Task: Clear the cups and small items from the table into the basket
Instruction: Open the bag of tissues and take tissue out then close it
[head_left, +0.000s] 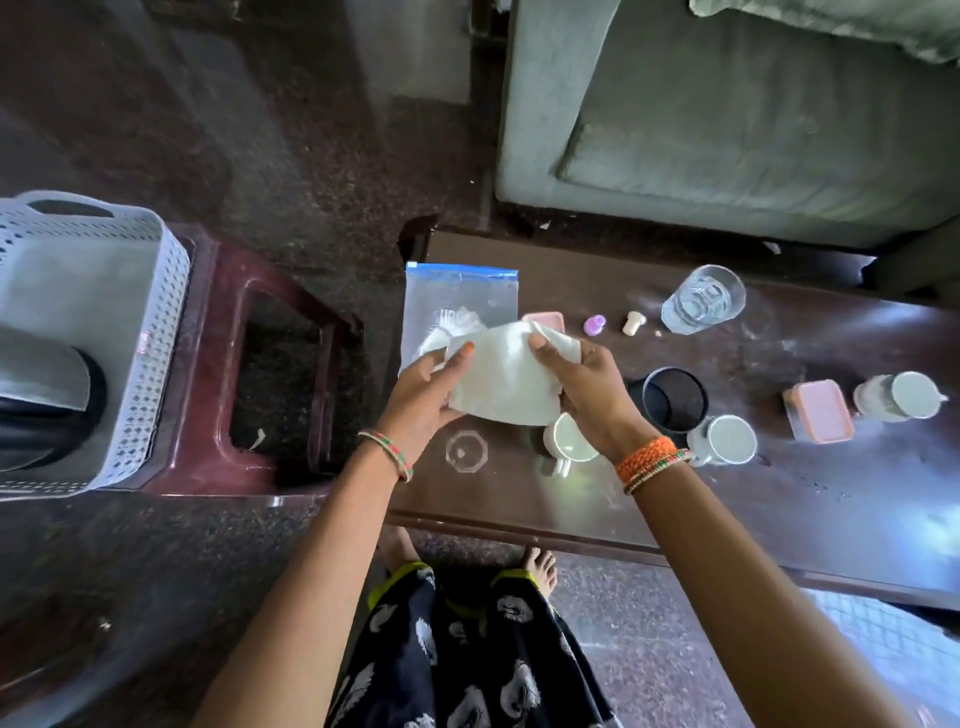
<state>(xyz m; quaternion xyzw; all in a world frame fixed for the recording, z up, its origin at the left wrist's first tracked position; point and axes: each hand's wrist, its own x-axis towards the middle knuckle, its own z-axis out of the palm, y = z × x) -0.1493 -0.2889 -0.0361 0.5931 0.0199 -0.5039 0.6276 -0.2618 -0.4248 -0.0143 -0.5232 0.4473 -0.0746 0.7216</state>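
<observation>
My left hand (423, 397) and my right hand (582, 392) both grip a white cloth (506, 376) held above the left part of the dark table (779, 499). Under it stand a white mug (566, 441) and a small clear glass (466, 451). Further right are a black mesh cup (674, 399), a second white mug (727, 440), a third white cup (901, 396), a pink-lidded box (821, 410) and a clear tumbler (704, 299). The grey basket (156, 332) sits at far left on a maroon stool (208, 457).
A zip bag (460, 296) with a blue seal lies at the table's left end. A pink box (545, 318), a purple cap (595, 325) and a cream stopper (632, 322) lie behind the cloth. A grey sofa (727, 130) stands beyond the table. A dark object lies in the basket.
</observation>
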